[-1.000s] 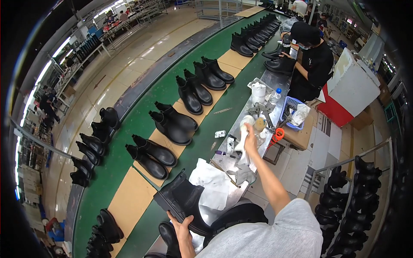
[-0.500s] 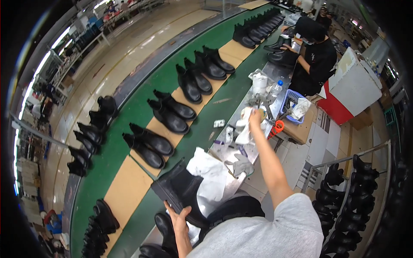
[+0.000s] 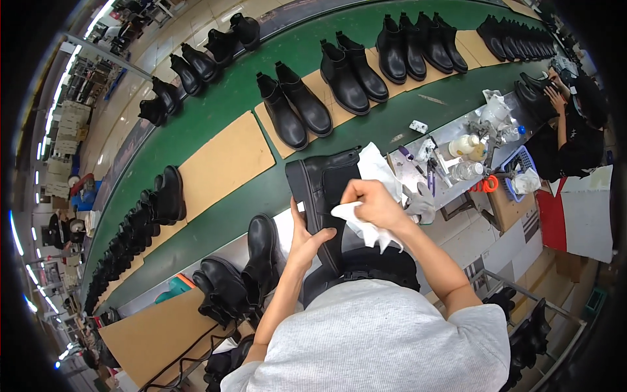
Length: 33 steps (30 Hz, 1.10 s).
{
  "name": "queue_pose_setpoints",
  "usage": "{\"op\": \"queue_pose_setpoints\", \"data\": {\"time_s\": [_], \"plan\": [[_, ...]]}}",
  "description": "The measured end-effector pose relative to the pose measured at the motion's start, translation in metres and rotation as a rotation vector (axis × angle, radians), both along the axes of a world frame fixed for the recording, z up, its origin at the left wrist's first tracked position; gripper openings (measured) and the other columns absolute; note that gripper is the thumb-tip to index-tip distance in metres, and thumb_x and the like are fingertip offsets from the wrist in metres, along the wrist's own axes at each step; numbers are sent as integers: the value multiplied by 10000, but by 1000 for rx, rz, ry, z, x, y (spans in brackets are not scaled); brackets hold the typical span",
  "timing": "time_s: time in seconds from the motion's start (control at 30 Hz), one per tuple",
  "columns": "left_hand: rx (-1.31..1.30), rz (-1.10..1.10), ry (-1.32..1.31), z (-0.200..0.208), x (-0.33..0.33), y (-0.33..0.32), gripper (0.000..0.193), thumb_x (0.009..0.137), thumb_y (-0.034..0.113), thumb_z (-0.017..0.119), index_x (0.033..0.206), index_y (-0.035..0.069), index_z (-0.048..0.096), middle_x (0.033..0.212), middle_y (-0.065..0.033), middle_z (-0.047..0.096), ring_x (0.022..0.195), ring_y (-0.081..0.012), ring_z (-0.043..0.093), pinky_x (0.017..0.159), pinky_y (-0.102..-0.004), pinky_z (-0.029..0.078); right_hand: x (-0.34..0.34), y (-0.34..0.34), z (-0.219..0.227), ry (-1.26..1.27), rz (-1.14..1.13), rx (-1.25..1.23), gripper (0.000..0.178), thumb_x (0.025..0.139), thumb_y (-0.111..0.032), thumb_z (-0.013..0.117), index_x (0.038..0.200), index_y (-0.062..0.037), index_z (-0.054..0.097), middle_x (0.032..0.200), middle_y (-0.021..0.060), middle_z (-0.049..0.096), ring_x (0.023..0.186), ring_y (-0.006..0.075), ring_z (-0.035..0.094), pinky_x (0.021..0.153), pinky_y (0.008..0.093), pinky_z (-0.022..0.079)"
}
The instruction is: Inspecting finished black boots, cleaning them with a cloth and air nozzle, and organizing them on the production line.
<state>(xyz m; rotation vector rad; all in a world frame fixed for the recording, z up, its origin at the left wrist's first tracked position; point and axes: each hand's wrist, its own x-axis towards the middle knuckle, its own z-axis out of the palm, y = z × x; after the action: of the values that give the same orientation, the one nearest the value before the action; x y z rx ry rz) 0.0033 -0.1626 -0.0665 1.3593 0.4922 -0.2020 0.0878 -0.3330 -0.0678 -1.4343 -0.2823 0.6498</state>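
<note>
A black ankle boot (image 3: 333, 179) lies on its side in front of me, its sole turned left. My left hand (image 3: 307, 240) grips it along the sole edge, thumb on one side and fingers on the other. A white cloth (image 3: 367, 228) is bunched in my closed right hand (image 3: 373, 204), which is against or just over the boot's upper; exact contact is hard to make out. Behind the boot, a white sheet (image 3: 380, 166) lies on the work surface. A grey glove (image 3: 420, 201) rests right of it.
Pairs of black boots (image 3: 294, 108) stand on cardboard along the green conveyor (image 3: 228, 176). Bottles (image 3: 465, 145), an orange coil (image 3: 484, 184) and a blue basket (image 3: 520, 171) are at right. More boots (image 3: 260, 251) sit at my left. A co-worker (image 3: 575, 130) handles boots at far right.
My right hand has come back from among the bottles to the boot, carrying the white cloth. My left hand still holds the boot. The view has swung left.
</note>
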Motion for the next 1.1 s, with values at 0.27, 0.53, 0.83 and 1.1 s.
{"op": "queue_pose_setpoints", "data": {"time_s": [0.27, 0.53, 0.83, 1.1], "plan": [[-17, -41, -39, -2, -7, 2, 1127, 630, -30, 642, 1401, 68, -175, 1166, -178, 406, 965, -224, 530, 808, -298, 473, -1, 28, -18, -18, -34, 13, 200, 659, 74, 567, 848, 10, 548, 763, 29, 552, 638, 66, 516, 533, 207, 423], [-18, -71, -42, 2, -6, 2, 1076, 647, -48, 616, 1415, 66, -129, 1199, -158, 406, 989, -212, 520, 823, -294, 461, -9, 34, -31, -65, -104, -37, 206, 725, 113, 491, 886, 6, 562, 777, 32, 573, 647, 51, 528, 569, 181, 426], [2, -106, -43, -3, -6, 4, 1109, 657, -35, 615, 1380, 51, -222, 1202, -173, 396, 994, -210, 511, 831, -282, 454, -12, 35, -17, -100, -152, -54, 95, 768, 34, 567, 860, 12, 570, 792, 31, 590, 679, 47, 539, 576, 180, 423], [28, -143, -86, -10, -5, 7, 1130, 658, -22, 624, 1370, 56, -250, 1194, -184, 388, 987, -221, 507, 838, -292, 448, -13, 31, -3, -50, -94, -107, 165, 737, 88, 563, 877, 0, 562, 818, 14, 581, 704, 42, 531, 588, 171, 433]]}}
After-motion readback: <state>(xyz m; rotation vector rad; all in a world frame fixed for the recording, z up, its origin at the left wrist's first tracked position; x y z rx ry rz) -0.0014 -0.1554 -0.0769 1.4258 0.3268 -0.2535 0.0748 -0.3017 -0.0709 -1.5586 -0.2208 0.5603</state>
